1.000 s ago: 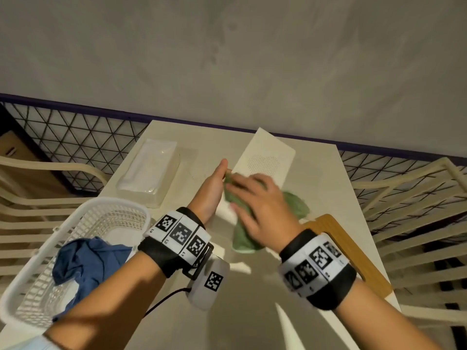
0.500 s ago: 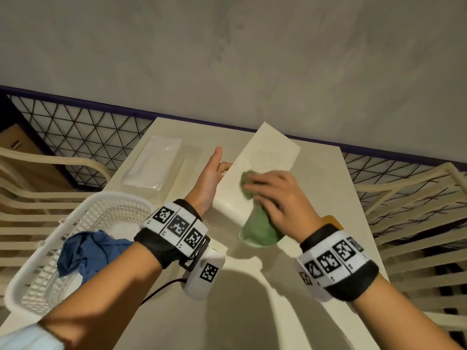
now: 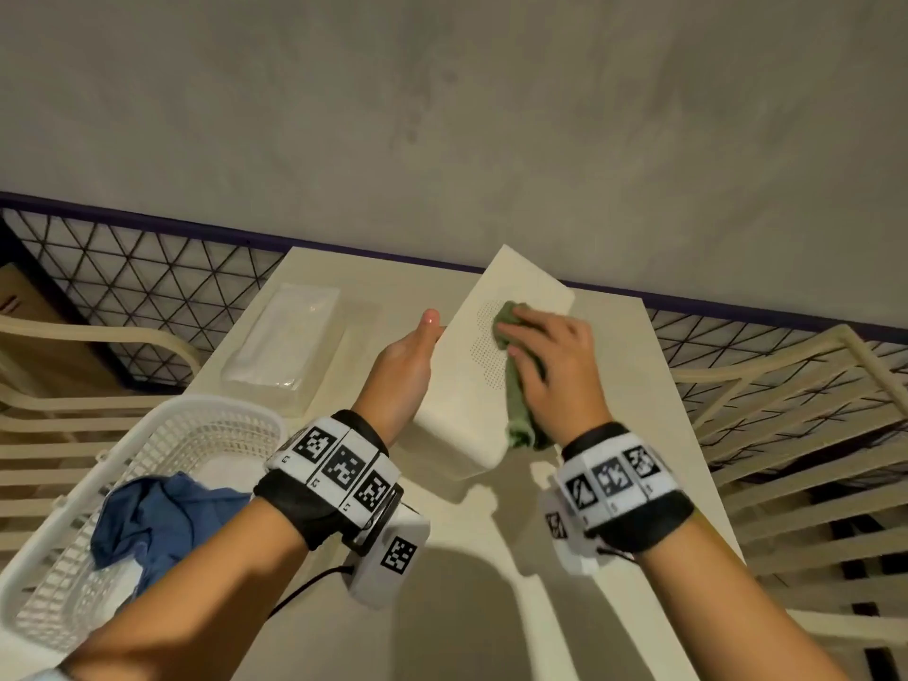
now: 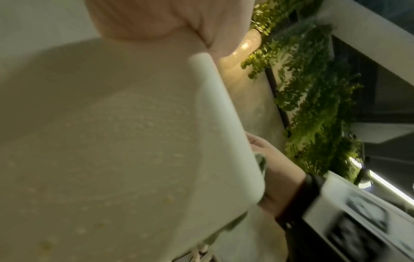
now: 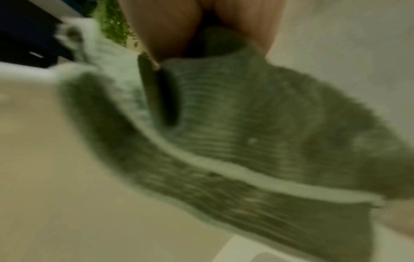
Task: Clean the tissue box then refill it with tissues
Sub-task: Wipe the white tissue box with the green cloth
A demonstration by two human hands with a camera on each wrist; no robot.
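Note:
The cream tissue box (image 3: 462, 385), with a dotted pattern on its face, is tilted up off the table (image 3: 624, 385). My left hand (image 3: 412, 351) grips its left side, thumb pointing up along the edge and the other fingers hidden behind it. My right hand (image 3: 545, 351) holds a green cloth (image 3: 521, 410) and presses it on the upper part of the box's face. The left wrist view shows the box wall (image 4: 112, 141) close up, with the right hand (image 4: 282, 170) at its far edge. In the right wrist view the cloth (image 5: 246, 133) hangs blurred under the palm.
A clear-wrapped pack of tissues (image 3: 285, 341) lies at the table's back left. A white mesh basket (image 3: 206, 420) holding a blue cloth (image 3: 157, 518) stands at the front left. Slatted chairs (image 3: 796, 395) flank the table, and a wire fence (image 3: 147, 287) runs behind it.
My right hand has slid the green cloth up the box's face, away from me. The box has tipped up higher in my left hand.

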